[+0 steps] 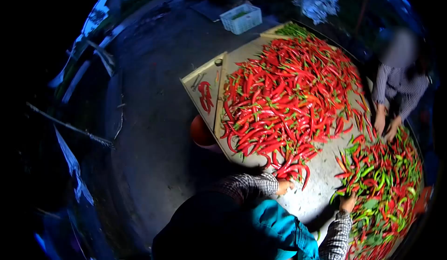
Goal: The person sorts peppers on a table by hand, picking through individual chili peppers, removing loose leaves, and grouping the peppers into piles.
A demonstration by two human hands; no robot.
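My left hand [285, 186] rests at the near edge of the large heap of red chili peppers [284, 97], against a small cluster of red chilies [293, 171]. Its fingers look curled, and what lies inside them is hidden. My right hand [348, 202] reaches to the left edge of a second pile of mixed red and green chilies [382, 181]. Those fingers are bent down among the peppers, and I cannot make out what they grip. Between my hands shows a pale, brightly lit stretch of the table [302, 201].
Across the mixed pile, another person [400, 85] in striped sleeves has both hands on the peppers. A wooden-edged corner [195, 79] holds a few red chilies. Below it stands a reddish bucket [202, 132]. A pale crate [241, 20] sits on the dark ground behind.
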